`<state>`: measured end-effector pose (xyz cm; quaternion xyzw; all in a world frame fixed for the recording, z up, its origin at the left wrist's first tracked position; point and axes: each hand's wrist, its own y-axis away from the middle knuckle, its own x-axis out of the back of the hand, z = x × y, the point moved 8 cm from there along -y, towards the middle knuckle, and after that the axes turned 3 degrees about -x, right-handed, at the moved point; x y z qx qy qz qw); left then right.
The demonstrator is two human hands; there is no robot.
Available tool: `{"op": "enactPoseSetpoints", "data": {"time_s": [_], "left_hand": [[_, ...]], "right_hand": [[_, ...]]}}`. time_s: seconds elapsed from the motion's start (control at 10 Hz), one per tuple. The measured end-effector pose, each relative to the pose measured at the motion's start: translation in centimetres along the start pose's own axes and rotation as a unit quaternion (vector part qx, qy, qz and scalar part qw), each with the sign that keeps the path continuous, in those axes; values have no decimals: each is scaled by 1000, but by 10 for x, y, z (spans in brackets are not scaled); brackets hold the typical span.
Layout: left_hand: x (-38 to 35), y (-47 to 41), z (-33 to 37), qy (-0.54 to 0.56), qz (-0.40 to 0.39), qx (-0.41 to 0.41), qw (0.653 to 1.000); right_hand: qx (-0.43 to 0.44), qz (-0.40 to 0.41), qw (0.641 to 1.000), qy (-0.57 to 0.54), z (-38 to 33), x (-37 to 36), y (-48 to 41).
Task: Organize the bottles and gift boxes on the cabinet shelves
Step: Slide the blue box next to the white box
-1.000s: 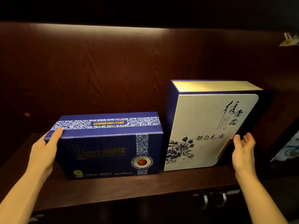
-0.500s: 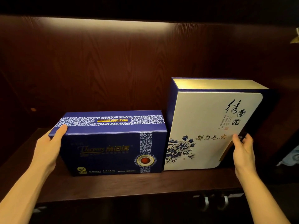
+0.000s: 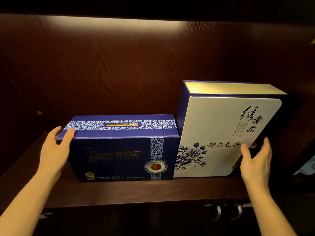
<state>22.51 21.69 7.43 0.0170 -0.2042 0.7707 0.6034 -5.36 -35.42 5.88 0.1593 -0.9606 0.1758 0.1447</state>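
Note:
Two gift boxes stand side by side on a dark wooden cabinet shelf (image 3: 136, 191), their sides touching. The dark blue gift box (image 3: 119, 150) with a white patterned band is on the left. My left hand (image 3: 54, 150) lies against its left end, thumb on the top front corner, fingers straight. The taller white gift box (image 3: 221, 133) with blue flowers, black calligraphy and a gold top stands on the right. My right hand (image 3: 255, 160) is at its right edge, fingers straight behind the edge and thumb at the front. No bottles are in view.
The wooden back panel (image 3: 136, 65) is lit from above by a strip under the upper shelf. Metal handles (image 3: 226, 212) hang below the shelf's front edge at the right. Something pale (image 3: 306, 167) shows beyond the right side of the cabinet.
The blue box has slid right until it meets the white box. My right hand has moved a little closer around the white box's right edge.

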Motion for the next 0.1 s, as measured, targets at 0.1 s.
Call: {"op": "enactPoseSetpoints", "data": {"time_s": [0.1], "left_hand": [[10, 7, 22, -63, 22, -76, 995]], "right_hand": [[56, 5, 998, 10, -25, 6, 17]]}}
